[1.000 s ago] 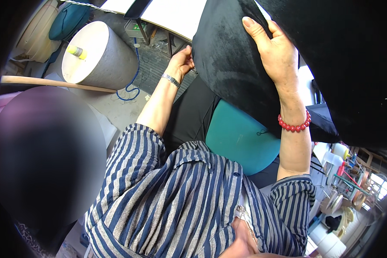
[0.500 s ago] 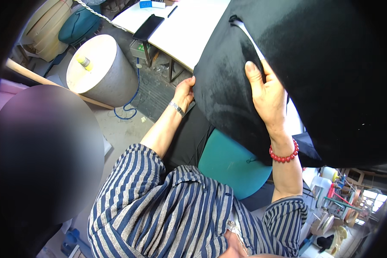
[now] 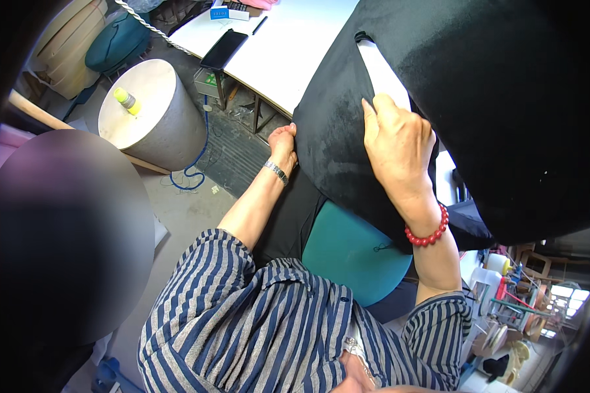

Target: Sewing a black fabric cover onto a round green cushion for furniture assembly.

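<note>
A large piece of black velvety fabric (image 3: 337, 111) spreads in front of me at the right. A long gap in it runs from a bunched spot near the top down past my right hand, and white shows through. My left hand (image 3: 283, 144) is closed at the left edge of the fabric, its fingertips hidden behind it. My right hand (image 3: 400, 147) lies at the gap with its fingers bent around the edge of the black fabric and its thumb pointing up along the left panel. The tips of those fingers are hidden.
Beyond the fabric stands a white table (image 3: 288, 59) with a black phone (image 3: 224, 49) and a pen (image 3: 259, 25). A grey cylinder (image 3: 167, 124) bears a yellow-banded roll. Below the fabric is a teal seat (image 3: 347, 252). A blurred dark round shape (image 3: 65, 236) fills the left.
My right hand has turned and curled its fingers, moving slightly left. The gap in the fabric is wider, showing more white. My left hand stays at the fabric's edge.
</note>
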`<state>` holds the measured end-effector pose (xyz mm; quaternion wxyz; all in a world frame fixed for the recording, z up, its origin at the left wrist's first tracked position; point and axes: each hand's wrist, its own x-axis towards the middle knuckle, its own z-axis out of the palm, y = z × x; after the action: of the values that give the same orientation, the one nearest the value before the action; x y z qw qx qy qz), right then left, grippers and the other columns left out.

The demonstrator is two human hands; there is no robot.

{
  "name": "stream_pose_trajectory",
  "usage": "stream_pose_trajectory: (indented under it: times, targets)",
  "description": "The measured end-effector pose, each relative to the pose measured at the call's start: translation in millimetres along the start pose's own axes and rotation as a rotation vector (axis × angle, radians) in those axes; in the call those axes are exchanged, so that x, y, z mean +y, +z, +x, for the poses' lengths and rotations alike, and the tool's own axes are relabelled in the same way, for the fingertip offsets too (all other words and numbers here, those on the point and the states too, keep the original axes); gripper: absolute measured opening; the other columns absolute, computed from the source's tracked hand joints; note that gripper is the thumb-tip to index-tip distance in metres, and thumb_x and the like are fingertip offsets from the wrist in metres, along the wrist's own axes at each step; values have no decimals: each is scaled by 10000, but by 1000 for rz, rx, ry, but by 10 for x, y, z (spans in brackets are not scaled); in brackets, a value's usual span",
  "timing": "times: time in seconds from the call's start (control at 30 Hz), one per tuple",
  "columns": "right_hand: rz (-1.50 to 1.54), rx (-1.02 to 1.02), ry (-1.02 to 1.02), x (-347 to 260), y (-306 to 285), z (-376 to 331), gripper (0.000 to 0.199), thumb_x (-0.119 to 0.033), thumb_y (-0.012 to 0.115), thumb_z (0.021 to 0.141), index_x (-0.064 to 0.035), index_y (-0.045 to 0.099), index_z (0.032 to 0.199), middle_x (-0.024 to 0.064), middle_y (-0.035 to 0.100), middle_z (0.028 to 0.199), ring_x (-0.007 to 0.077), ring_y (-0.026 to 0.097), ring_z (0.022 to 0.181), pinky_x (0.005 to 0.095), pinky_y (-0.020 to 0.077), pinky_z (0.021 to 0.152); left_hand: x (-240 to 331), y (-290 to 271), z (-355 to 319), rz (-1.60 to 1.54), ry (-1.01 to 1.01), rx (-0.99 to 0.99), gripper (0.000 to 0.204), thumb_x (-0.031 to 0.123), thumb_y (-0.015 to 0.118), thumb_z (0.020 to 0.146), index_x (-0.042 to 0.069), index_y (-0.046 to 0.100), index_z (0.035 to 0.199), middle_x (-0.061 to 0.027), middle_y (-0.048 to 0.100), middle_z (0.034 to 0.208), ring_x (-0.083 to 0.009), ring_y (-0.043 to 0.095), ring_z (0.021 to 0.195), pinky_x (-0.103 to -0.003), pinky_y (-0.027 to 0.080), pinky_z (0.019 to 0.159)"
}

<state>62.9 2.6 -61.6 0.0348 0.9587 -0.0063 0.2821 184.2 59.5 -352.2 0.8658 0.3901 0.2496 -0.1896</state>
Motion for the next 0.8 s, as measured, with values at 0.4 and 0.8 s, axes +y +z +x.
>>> stream_pose_trajectory:
  times: [0.4, 0.8]
  targets:
    - [167, -23, 121, 256, -79, 120, 227, -172, 634, 846, -21, 553, 696, 164, 602, 591, 331, 629, 561, 371, 496, 528, 23, 130, -147, 56, 139, 36, 118, 71, 663, 850, 15, 597, 770, -30, 603, 693, -114, 516, 585, -261, 444, 567]
    - [512, -183, 224, 1101, -55, 523, 288, -239, 635, 877, 6, 577, 737, -58, 419, 568, 27, 378, 553, 243, 325, 505, 99, 1, -649, 171, 153, -47, 118, 90, 655, 864, 14, 613, 785, 4, 582, 664, -69, 478, 543, -218, 381, 502]
